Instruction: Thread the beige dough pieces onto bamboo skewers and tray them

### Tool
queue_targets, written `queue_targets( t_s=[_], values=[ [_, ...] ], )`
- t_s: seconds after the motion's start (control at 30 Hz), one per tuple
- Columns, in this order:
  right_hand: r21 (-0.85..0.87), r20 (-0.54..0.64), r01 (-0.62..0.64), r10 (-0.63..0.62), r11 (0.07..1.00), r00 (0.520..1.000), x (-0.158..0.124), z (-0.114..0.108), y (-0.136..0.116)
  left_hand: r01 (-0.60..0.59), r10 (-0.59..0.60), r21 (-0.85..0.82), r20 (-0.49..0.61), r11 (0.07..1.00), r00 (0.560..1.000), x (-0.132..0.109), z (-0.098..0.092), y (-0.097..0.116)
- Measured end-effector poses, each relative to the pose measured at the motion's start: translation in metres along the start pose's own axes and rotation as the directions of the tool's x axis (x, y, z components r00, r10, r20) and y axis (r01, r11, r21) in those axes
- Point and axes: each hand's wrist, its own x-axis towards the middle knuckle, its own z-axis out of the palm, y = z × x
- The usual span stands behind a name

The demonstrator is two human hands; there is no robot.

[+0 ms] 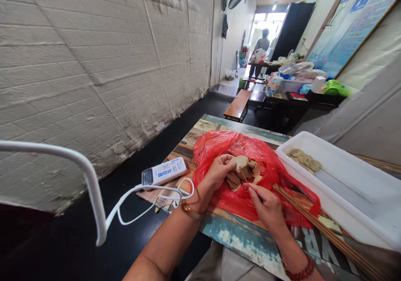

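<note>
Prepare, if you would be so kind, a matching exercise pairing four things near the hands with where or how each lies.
Column one:
1. Flat beige oval slice
2. Crinkled red plastic bag
3. White rectangular plastic tub
4. Bundle of thin brown sticks

Column two:
A. Runs diagonally toward the picture's lower right corner
B. Held in the left hand
C. Contains a skewered row of slices
D. Spread open around loose slices

Pairs: 1-B, 2-D, 3-C, 4-A
</note>
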Motion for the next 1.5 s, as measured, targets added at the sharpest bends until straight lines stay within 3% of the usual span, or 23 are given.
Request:
queue_targets(
  t_s=[0.37, 0.7, 1.03, 1.5],
  values=[
    [-0.027, -0.026, 0.028, -0.028, 0.999, 0.999, -0.0006, -0.0002, -0.0016, -0.032, 0.032, 0.03, 0.02, 0.999, 0.999, -0.0002, 0.0004, 0.001],
    [-0.019, -0.03, 0.029, -0.03, 0.999, 0.999, 0.0012, -0.0005, -0.0038, 0.01, -0.011, 0.003, 0.057, 1.0, 0.998, -0.0048, 0.006, 0.0077],
    [-0.012, -0.024, 0.047, -0.047, 0.999, 0.999, 0.0013, -0.0003, -0.0012, 0.031, -0.031, 0.016, -0.03, 0.999, 0.999, -0.002, 0.0065, 0.006],
    [-0.015, -0.026, 0.059, -0.06, 0.998, 0.998, 0.0016, 0.0004, -0.0032, 0.099, -0.098, -0.006, 0.026, 0.995, 0.995, -0.0038, 0.0075, 0.0059]
  ],
)
